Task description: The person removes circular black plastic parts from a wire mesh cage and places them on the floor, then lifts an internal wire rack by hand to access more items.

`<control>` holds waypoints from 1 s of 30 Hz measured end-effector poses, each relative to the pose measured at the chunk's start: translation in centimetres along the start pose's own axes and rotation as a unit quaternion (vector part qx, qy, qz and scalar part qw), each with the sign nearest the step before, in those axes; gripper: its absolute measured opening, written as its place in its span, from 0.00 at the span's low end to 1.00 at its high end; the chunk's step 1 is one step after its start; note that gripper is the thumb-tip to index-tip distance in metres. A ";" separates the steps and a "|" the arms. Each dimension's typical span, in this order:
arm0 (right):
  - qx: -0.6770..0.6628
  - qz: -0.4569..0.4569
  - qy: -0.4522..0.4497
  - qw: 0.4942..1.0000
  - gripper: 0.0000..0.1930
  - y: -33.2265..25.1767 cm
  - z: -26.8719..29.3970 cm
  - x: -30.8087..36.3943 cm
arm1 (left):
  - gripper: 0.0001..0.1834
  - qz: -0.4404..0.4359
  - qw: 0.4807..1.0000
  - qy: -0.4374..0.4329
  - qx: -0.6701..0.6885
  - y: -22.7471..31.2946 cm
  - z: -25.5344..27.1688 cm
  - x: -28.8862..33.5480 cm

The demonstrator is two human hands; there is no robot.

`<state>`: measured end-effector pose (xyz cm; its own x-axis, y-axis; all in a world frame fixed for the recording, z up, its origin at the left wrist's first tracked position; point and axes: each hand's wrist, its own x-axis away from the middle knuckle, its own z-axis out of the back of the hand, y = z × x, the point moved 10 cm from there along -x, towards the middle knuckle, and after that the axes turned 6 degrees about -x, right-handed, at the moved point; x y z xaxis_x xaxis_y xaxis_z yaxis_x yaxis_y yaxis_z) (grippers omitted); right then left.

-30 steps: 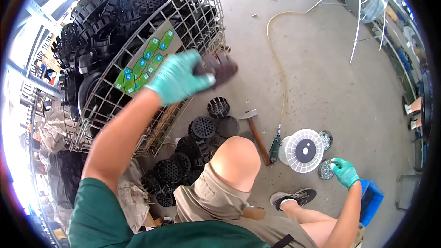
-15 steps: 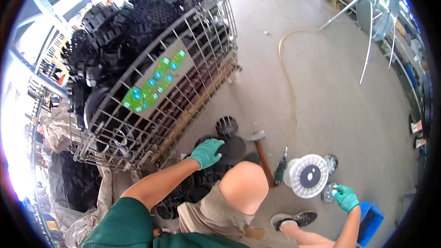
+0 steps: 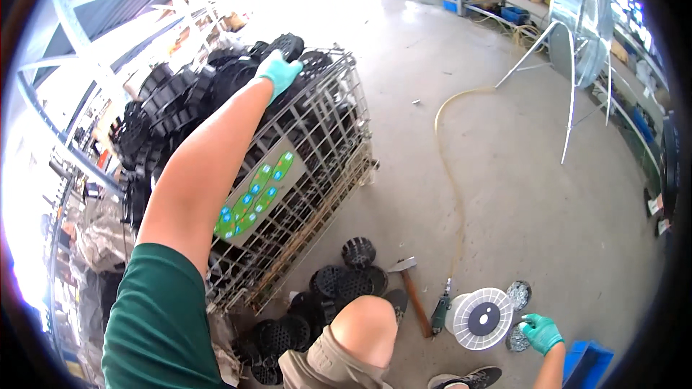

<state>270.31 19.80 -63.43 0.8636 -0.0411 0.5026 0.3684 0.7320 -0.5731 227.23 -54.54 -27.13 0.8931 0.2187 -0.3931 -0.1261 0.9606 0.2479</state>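
My left hand point(image 3: 280, 73), in a green glove, reaches over the wire cage point(image 3: 317, 126). Its fingers close on a black perforated plastic part point(image 3: 289, 46) at the top of the heap of black plastic parts point(image 3: 189, 97). Low on the right, my right hand point(image 3: 542, 333), gloved too, has its fingers drawn together beside a round container of small shiny metal pieces point(image 3: 517, 337). What those fingers hold, if anything, is too small to make out. A white plastic spool point(image 3: 497, 335) stands just left of that container.
More black parts point(image 3: 353, 283) lie on the floor by my knee. A hammer point(image 3: 412, 295) and a green air tool point(image 3: 440, 311) with a yellowish hose point(image 3: 455, 194) are close by. A blue bin point(image 3: 587, 364) sits at the lower right; a metal reel stand point(image 3: 573, 65) stands far right.
My left hand has gone from the black parts on the floor up to the heap in the cage. My right hand stays beside the small container. The view has tilted upward.
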 end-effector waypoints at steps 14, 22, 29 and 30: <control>-0.014 -0.041 -0.008 0.999 0.22 1.3 1.0 -0.6 | 0.33 0.107 0.976 -0.109 0.156 0.8 -3.5 2.5; -0.031 -0.044 -0.036 0.998 0.23 1.0 0.1 0.0 | 0.23 -0.039 0.954 0.177 0.240 7.4 12.1 10.3; -0.017 -0.012 -0.022 1.000 0.22 -0.1 0.3 2.6 | 0.28 -0.282 0.952 -0.001 0.116 18.0 7.2 25.2; -0.007 0.010 -0.020 1.000 0.21 -0.2 0.2 2.9 | 0.29 -0.293 0.952 -0.021 0.086 18.7 4.2 27.4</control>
<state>272.65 19.65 -61.69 0.8565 0.0009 0.5161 0.3562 0.7226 -0.5925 251.17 -31.34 -29.58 0.8056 -0.3570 -0.4729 0.4685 0.8723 0.1397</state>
